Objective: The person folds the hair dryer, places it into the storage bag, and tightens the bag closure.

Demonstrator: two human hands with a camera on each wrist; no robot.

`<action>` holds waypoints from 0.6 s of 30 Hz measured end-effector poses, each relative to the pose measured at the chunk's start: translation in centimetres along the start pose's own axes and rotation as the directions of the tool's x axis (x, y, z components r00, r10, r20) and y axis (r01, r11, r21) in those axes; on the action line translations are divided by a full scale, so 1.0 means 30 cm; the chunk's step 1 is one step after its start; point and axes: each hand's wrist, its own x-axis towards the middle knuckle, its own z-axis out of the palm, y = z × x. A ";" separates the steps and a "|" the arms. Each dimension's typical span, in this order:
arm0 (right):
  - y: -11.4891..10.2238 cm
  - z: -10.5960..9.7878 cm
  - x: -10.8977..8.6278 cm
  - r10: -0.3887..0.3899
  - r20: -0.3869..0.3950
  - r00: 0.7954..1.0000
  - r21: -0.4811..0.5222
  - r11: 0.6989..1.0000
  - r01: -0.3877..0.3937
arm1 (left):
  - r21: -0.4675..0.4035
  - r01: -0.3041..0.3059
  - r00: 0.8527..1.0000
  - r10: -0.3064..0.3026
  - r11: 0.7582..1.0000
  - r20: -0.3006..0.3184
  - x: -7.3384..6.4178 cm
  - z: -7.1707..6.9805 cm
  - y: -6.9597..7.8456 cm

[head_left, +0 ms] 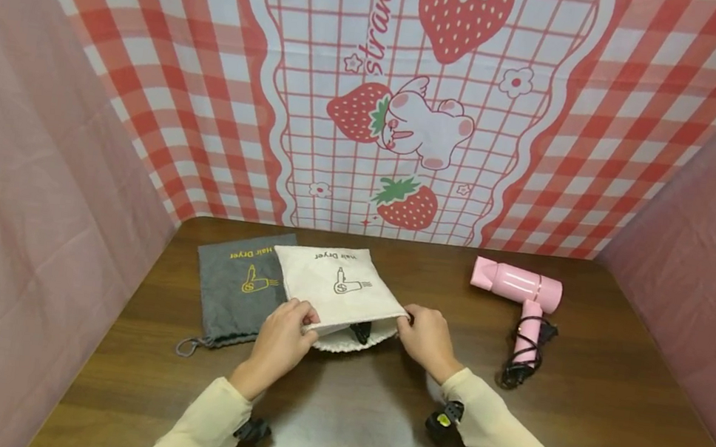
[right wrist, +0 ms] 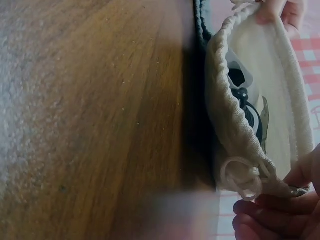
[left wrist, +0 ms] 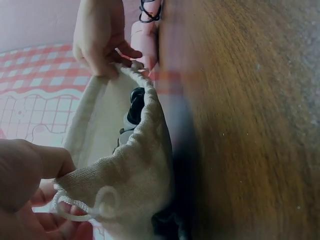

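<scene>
A cream drawstring bag (head_left: 326, 268) printed "Hair Dryer" lies on the table with its mouth held apart toward the person. My left hand (head_left: 286, 334) pinches the left corner of the mouth, and my right hand (head_left: 427, 339) pinches the right corner. Inside the bag, the right wrist view shows a black cord (right wrist: 250, 107) and a pale grey part with a dark hole; most of that item is hidden by the cloth. Under the cream bag's left side lies a flat grey drawstring bag (head_left: 224, 296) with yellow print.
A pink hair dryer (head_left: 518, 286) lies at the right of the brown table (head_left: 361, 418), its black cord (head_left: 527, 349) wound round the handle. Pink cloth walls (head_left: 710, 200) flank the table, and a strawberry-print cloth (head_left: 439, 107) hangs behind it.
</scene>
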 end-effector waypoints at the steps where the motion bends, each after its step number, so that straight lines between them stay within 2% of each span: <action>1: 0.003 0.000 0.000 0.008 0.007 1.000 0.003 1.000 -0.008 | -0.012 0.014 1.000 -0.014 1.000 0.015 -0.003 -0.002 -0.003; 6: 0.014 0.000 0.004 0.069 0.059 0.996 0.040 0.997 -0.071 | -0.010 0.102 0.992 -0.101 0.995 0.080 -0.015 -0.016 -0.015; 11: 0.018 0.002 0.014 0.170 0.134 0.976 0.130 0.974 -0.187 | 0.056 0.211 0.968 -0.217 0.976 0.129 -0.017 -0.036 -0.028; 14: 0.014 0.003 0.019 0.214 0.180 0.960 0.192 0.950 -0.248 | 0.062 0.233 0.959 -0.240 0.971 0.154 -0.014 -0.046 -0.032; 18: 0.005 0.007 0.025 0.246 0.274 0.930 0.274 0.907 -0.320 | 0.039 0.231 0.957 -0.234 0.972 0.172 -0.010 -0.050 -0.037</action>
